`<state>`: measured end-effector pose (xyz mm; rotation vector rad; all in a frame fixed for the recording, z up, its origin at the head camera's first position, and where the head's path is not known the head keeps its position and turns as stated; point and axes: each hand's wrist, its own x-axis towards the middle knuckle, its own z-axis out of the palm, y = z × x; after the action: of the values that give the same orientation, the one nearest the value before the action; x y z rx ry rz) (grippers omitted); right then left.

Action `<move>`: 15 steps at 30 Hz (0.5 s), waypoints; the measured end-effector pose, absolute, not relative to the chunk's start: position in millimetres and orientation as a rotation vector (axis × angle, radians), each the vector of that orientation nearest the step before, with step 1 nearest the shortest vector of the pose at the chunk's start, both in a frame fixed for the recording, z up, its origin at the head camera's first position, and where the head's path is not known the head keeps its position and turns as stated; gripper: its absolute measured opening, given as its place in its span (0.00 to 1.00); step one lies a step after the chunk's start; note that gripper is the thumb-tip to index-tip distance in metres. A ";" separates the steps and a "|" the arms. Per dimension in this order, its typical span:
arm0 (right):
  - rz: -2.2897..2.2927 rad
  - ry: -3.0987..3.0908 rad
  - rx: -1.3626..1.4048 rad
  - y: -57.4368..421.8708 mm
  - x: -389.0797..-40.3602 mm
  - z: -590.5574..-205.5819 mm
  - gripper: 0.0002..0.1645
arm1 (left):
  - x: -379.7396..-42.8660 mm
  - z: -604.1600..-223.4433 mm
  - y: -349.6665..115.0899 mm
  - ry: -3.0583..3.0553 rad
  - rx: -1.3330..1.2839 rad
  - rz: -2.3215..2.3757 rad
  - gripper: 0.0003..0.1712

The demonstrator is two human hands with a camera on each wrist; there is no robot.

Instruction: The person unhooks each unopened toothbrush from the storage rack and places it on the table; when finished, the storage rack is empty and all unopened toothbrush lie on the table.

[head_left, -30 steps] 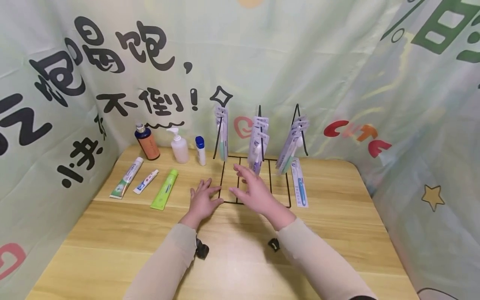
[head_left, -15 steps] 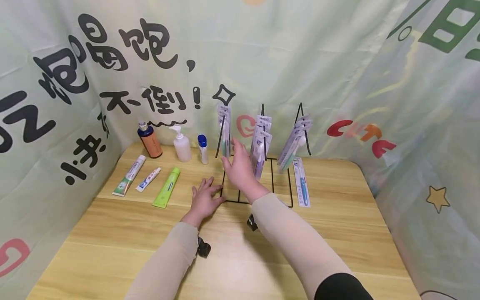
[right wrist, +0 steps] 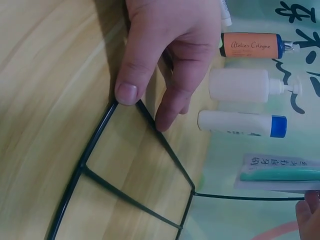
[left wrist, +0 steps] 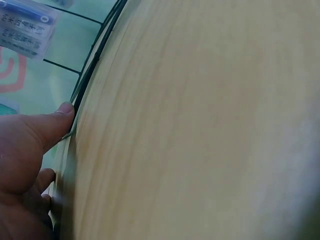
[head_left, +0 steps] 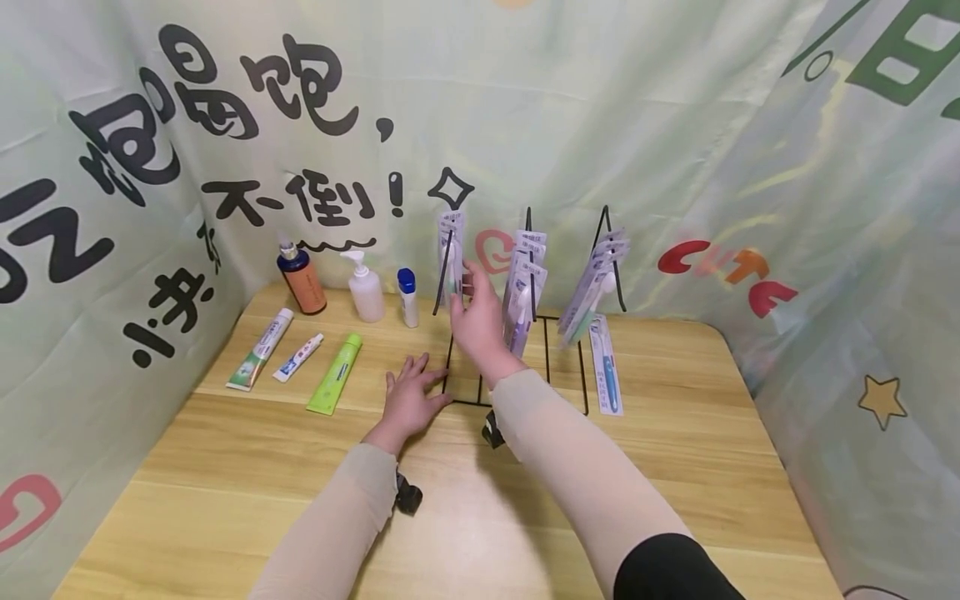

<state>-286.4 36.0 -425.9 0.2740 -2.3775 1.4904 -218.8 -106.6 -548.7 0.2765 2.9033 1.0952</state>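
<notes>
My left hand rests at the front left corner of a black wire rack. In the left wrist view its thumb presses the front wire; in the right wrist view a finger lies along the side wire. My right hand is raised at the rack's left hook, fingers bent and thumb apart. Its fingertips meet the edge of a carded toothbrush with a green handle. More carded toothbrushes hang on the middle hook and right hook.
A blue-handled carded toothbrush lies right of the rack. Left of it lie a green tube, a small tube and a toothpaste tube. Behind stand an orange-labelled bottle, a pump bottle and a blue-capped bottle.
My right hand has moved forward and left from above the rack's base to the toothbrushes on the left hook. My left hand stays at the rack's corner.
</notes>
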 end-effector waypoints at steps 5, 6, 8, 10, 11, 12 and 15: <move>1.507 -2.381 0.211 32.1 -288.8 -425.2 0.34 | -219.0 -548.4 -106.9 2.906 0.277 1.089 0.30; 1.515 -2.376 0.203 31.5 -289.2 -425.1 0.34 | -219.2 -548.5 -106.9 2.906 0.276 1.090 0.30; 1.529 -2.362 0.192 30.6 -290.2 -424.8 0.32 | -219.3 -549.0 -106.8 2.907 0.277 1.089 0.30; 1.533 -2.348 0.191 30.1 -290.8 -424.3 0.31 | -219.7 -549.4 -106.9 2.907 0.275 1.090 0.29; 1.529 -2.345 0.190 29.9 -291.1 -424.2 0.30 | -219.9 -549.6 -106.9 2.909 0.274 1.088 0.29; 1.522 -2.342 0.192 29.9 -291.4 -424.2 0.29 | -220.0 -549.8 -106.8 2.909 0.274 1.089 0.29; 1.499 -2.336 0.198 30.1 -291.3 -424.5 0.27 | -220.2 -550.3 -106.5 2.914 0.275 1.079 0.30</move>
<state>-291.3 30.1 -424.5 0.1984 -2.3364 1.4990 -220.2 -106.5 -550.3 0.2754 2.9140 1.0788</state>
